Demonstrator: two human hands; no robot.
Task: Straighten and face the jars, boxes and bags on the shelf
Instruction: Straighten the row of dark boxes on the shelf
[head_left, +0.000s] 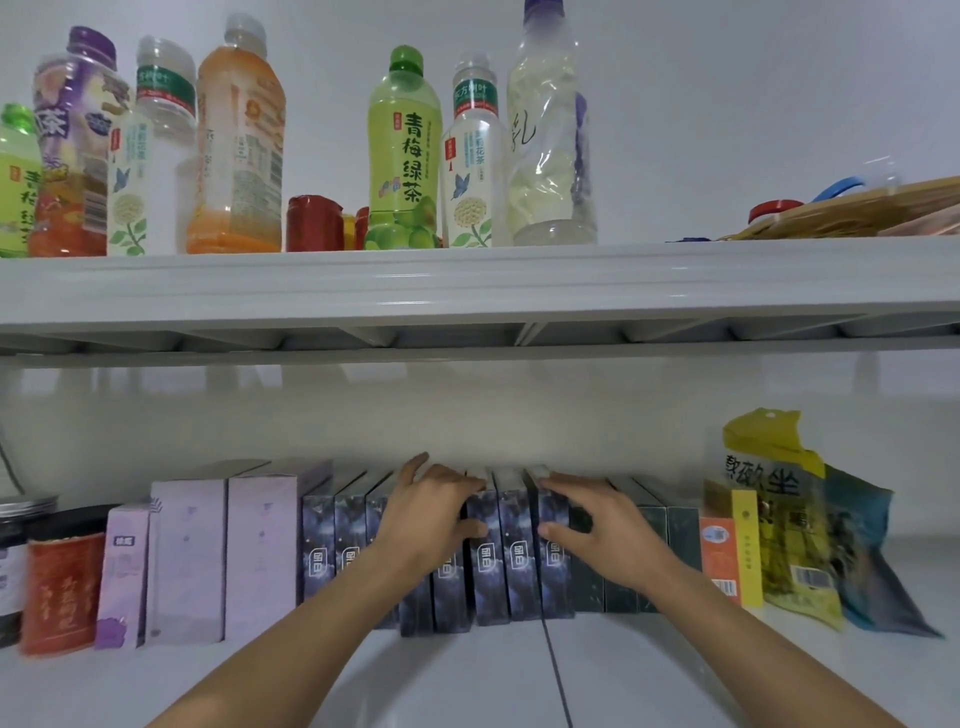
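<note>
Head view: bottles (405, 150) above boxes (506, 551).

There is one view, from a head-worn camera that faces a white wall shelf straight on and tilts slightly down. It sits close: both forearms enter from the bottom edge and reach to the frame's centre, where the left hand (434, 512) and right hand (597, 525) meet a row of boxes (498, 551). The upper shelf (467, 280) crosses the middle of the frame and its underside shows, so the lens sits just below that board. Bottles (405, 150) fill the upper left and lean inward, a mark of the wide-angle lens. The lower shelf (467, 675) fills the bottom. A bag (779, 514) stands at lower right.
</note>
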